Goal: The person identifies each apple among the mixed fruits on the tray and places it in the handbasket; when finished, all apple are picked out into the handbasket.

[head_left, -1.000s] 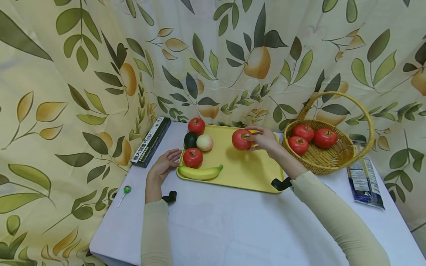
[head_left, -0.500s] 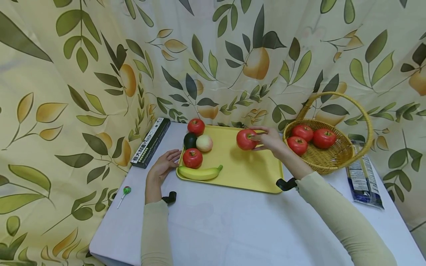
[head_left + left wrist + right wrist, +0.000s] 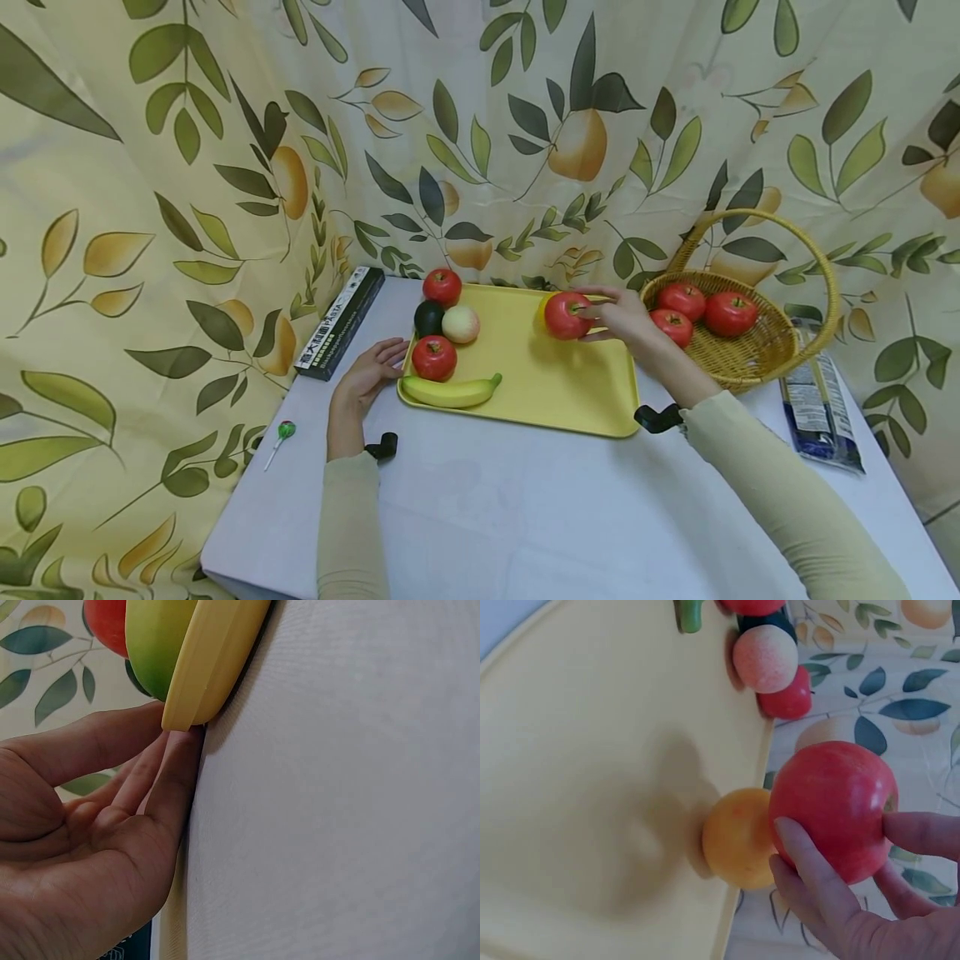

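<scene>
While the left hand (image 3: pixel 369 373) stays pinching the yellow tray (image 3: pixel 525 393) by its left edge, the right hand (image 3: pixel 622 320), well apart, has shifted right, fingers around a red fruit (image 3: pixel 564 316) above tray, near the surface's (image 3: pixel 525 500) far edge; yellow-orange fruit (image 3: pixel 733 838) now peeks out left of it.

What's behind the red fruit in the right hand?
A round yellow-orange fruit, on the yellow tray. Head view: only a sliver shows past the red fruit. Right wrist view: more shows, but the overlapped side is covered.
</scene>
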Motion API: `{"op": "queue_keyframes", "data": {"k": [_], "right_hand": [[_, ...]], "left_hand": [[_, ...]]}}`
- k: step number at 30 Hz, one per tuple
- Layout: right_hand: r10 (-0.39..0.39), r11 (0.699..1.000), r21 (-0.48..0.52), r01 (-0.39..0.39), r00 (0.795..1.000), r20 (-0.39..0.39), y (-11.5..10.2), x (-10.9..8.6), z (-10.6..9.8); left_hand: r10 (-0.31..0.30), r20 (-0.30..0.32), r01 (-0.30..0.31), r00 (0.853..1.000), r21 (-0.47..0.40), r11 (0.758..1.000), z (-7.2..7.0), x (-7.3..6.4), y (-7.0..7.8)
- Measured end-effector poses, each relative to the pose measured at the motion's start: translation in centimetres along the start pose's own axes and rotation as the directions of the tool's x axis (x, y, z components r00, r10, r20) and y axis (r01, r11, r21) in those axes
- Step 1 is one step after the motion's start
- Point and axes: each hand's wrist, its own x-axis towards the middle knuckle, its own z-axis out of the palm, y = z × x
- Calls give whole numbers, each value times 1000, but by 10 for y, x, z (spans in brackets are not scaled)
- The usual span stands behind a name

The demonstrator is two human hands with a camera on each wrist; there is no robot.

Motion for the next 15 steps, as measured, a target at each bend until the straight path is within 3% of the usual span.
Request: {"op": "queue_keyframes", "data": {"k": [15], "right_hand": [[8,999,-38,-9,999,-31,3,-7,-17]], "left_hand": [[12,16,-12,1000,-23,1000,0,1,0]]}}
